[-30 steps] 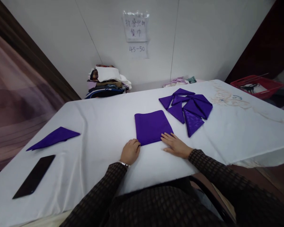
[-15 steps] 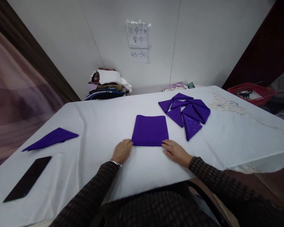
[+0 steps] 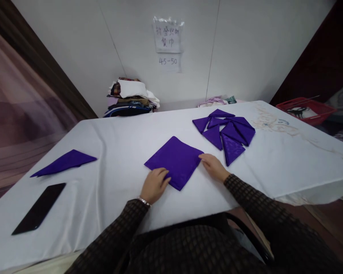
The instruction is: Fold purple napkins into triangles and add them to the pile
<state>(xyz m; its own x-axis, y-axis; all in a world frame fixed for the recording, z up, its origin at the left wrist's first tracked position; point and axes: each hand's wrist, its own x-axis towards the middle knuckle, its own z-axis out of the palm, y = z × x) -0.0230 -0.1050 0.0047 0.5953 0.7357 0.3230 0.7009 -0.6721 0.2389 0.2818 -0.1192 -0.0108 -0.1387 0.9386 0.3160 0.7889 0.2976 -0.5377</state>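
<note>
A folded purple cloth (image 3: 175,158) lies flat on the white-covered table, turned so that one corner points toward me. My left hand (image 3: 156,185) rests on its lower left edge, with a bracelet at the wrist; its fingers are slightly apart and pinch nothing. At the cloth's right corner is my right hand (image 3: 214,166), its thumb and fingertips closed on that corner. Several purple cloths folded into triangles (image 3: 233,148) lie grouped to the right, beyond my right hand. Another purple folded cloth (image 3: 64,163) lies on the left.
A black flat object (image 3: 40,208) lies at the table's left front. Stacked clothes (image 3: 131,95) stand behind the table's back edge, with more fabric (image 3: 214,102) to their right. A red basket (image 3: 317,114) is at the far right. Paper signs (image 3: 168,40) hang on the wall.
The middle cloth has turned from square-on to a diamond. My left hand has moved right onto its lower left edge; my right hand has moved slightly away from me with the right corner.
</note>
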